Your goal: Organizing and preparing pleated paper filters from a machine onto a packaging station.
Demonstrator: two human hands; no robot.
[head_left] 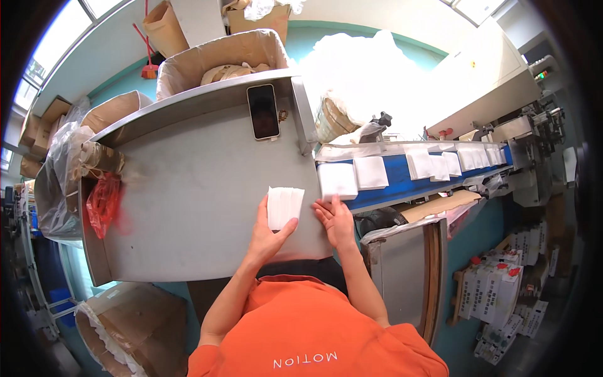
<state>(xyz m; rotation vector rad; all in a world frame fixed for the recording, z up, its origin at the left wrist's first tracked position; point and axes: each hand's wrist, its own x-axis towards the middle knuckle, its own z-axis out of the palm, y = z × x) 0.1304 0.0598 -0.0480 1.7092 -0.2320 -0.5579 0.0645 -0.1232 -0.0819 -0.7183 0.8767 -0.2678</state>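
Note:
Over the metal table (188, 213), my left hand (265, 237) is closed round a small stack of folded white paper napkins (286, 204), the thumb across the near right corner. My right hand (339, 221) has its fingers apart beside the table's right edge. Its fingertips reach the near edge of a white napkin stack (338, 179) at the belt's left end; whether they press on it I cannot tell. A second napkin stack (370, 172) lies just to the right on the blue conveyor belt (394, 187), and several more white stacks sit further along it.
A dark-screened phone (262, 112) lies by the table's raised far rim. A red plastic bag (103, 204) hangs at the left side. Large lined cartons (217, 56) stand behind. Machinery (534, 138) is at the belt's far end, and packed bundles (493, 286) lie at lower right.

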